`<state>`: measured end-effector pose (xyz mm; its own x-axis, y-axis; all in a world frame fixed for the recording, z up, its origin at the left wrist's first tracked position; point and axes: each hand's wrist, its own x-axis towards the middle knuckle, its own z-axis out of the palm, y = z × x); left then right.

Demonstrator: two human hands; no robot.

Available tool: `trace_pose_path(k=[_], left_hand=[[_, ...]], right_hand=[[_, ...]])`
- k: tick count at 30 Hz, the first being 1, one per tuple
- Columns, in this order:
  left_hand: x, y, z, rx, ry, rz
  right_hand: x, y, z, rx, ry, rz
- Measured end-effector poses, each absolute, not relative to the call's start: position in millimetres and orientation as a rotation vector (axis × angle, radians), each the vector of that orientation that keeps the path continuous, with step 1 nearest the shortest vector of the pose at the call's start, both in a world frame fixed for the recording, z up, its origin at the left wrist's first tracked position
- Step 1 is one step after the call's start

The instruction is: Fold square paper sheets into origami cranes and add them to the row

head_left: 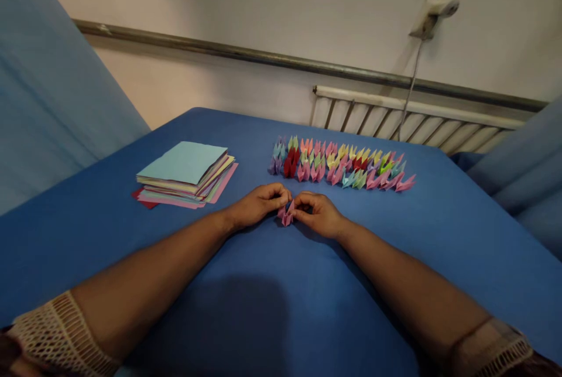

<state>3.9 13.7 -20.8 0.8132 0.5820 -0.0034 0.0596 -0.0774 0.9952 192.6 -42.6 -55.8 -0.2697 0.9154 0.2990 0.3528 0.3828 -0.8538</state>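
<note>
A small pink origami crane (287,216) is held between my two hands, low over the blue-covered table (333,295). My left hand (261,204) pinches its left side with thumb and forefinger. On the other side, my right hand (319,213) grips it with thumb and fingertips, the remaining fingers curled. Fingers partly cover the crane's upper edges. Just beyond my right hand, several folded paper cranes (336,173) in pink, red, yellow, green and blue stand in close rows.
To the left lies a stack of coloured paper squares (184,163), light blue on top. Behind the table are a wall rail (246,54), a radiator (373,110) and a socket with a cord (425,26). Blue curtains (52,84) hang at both sides.
</note>
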Motion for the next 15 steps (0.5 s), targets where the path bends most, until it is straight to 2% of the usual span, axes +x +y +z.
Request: trace_pose_path(k=[15], left_hand=[[5.3,17.4,-28.1,1.727,0.651,0.502]], right_hand=[[187.7,-46.8,-50.4,-1.110,-1.802,0.815]])
